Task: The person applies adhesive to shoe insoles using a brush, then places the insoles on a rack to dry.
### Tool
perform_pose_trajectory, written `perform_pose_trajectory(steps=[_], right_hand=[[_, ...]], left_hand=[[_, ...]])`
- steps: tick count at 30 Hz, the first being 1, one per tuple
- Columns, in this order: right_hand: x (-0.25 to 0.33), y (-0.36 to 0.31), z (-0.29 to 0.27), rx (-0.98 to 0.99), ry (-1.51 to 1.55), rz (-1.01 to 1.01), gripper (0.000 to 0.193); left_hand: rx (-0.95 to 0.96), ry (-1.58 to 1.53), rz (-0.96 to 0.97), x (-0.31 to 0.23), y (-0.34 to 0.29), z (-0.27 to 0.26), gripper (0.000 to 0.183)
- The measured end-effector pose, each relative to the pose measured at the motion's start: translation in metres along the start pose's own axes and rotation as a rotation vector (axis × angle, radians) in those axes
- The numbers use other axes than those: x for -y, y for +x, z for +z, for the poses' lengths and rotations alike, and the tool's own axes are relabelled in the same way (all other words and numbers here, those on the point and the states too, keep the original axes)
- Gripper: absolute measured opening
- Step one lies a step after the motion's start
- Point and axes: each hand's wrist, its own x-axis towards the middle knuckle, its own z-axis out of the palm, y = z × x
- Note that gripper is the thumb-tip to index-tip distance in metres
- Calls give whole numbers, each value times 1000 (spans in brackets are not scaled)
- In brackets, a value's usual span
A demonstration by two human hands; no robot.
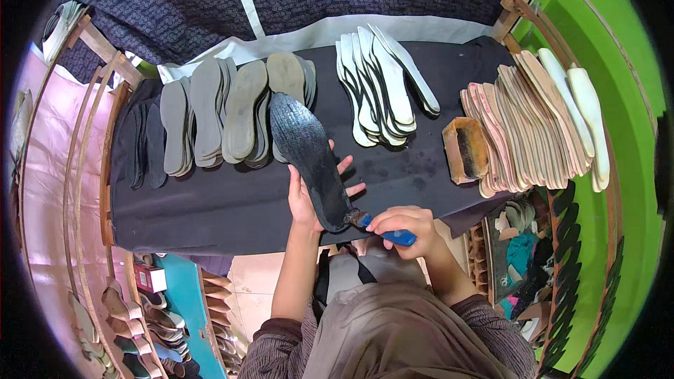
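Observation:
My left hand supports a shiny black shoe sole from beneath, thumb along one edge and fingertips showing past the other. The sole tilts over the near middle of the table, its broad end pointing away from me. My right hand grips a brush by its blue handle. Dark bristles touch the sole's narrow near end, or lie right beside it. The sole's surface looks wet. Palm and some fingers of my left hand are hidden under it.
Piles of grey soles line the far left of the dark cloth-covered table. White insoles with black edges lie at the far middle. A stained yellowish container stands beside a long row of beige insoles. Wooden racks flank both sides.

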Motion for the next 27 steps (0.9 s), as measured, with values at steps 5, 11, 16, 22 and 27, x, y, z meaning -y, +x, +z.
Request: perform_pose_trajectory(steps=[5, 11, 16, 22, 27], right_hand=[[2, 7, 8, -169, 75, -24, 26], [-5, 3, 13, -222, 88, 9, 26], [-1, 2, 5, -46, 66, 5, 27], [-3, 16, 8, -136, 23, -92, 25], [-2, 5, 5, -87, 55, -19, 31]], left_hand=[[2, -80, -1, -1, 1, 0, 63], [7, -106, -6, -1, 0, 0, 63], [5, -77, 9, -1, 0, 1, 63], [8, -111, -9, 0, 1, 1, 64], [22, -49, -7, 1, 0, 1, 65]])
